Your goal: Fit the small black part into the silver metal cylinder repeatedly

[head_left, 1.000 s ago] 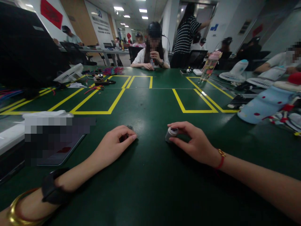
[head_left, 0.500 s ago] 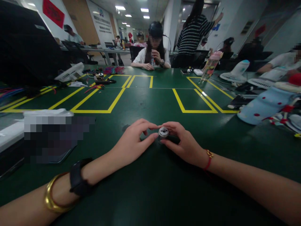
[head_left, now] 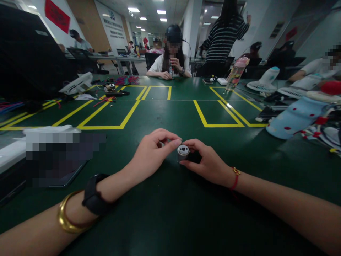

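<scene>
A small silver cylinder (head_left: 183, 153) with a dark hole in its top is held just above the green table (head_left: 170, 213). My right hand (head_left: 209, 164) grips it between thumb and fingers. My left hand (head_left: 151, 153) sits right beside it, thumb and forefinger pinched together just over the cylinder's top; whatever is in that pinch is too small to make out. Both forearms rest low over the table, a black watch and gold bangle on the left, a red cord bracelet on the right.
A phone or tablet (head_left: 64, 170) lies at the left. Yellow tape boxes (head_left: 114, 113) mark the table beyond my hands. A blue spotted fan (head_left: 295, 117) and clutter sit at the right, a white fan (head_left: 77, 83) and wires at the left. A person (head_left: 172, 57) sits opposite.
My left hand moved right from the table to meet the right hand. The right hand drew the cylinder left and tilted it up; the pinched left fingers now hover at its top.
</scene>
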A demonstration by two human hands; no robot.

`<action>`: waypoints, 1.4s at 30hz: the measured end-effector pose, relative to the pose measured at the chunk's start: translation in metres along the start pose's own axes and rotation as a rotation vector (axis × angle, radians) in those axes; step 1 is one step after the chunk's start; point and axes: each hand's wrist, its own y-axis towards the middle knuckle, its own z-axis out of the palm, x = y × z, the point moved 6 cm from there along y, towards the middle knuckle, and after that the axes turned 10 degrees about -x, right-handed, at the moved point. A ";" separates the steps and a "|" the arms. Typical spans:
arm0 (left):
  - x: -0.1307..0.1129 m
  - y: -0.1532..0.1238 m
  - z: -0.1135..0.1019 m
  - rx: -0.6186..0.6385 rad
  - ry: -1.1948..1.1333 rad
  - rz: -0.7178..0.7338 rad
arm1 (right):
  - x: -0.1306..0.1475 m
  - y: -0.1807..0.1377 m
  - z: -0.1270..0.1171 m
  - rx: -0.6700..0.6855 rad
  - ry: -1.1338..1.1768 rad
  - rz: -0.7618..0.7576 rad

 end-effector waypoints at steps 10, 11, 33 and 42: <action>0.036 -0.018 0.017 0.204 0.315 0.067 | -0.003 -0.002 -0.002 -0.008 -0.014 0.020; 0.037 -0.018 0.020 0.205 0.333 0.073 | -0.003 -0.002 -0.002 -0.010 -0.021 0.018; 0.062 -0.022 -0.040 0.071 0.104 -0.263 | -0.124 -0.078 -0.234 -0.631 -0.871 0.579; 0.063 -0.022 -0.035 0.081 0.183 -0.191 | -0.010 -0.010 -0.046 -0.014 -0.627 -0.132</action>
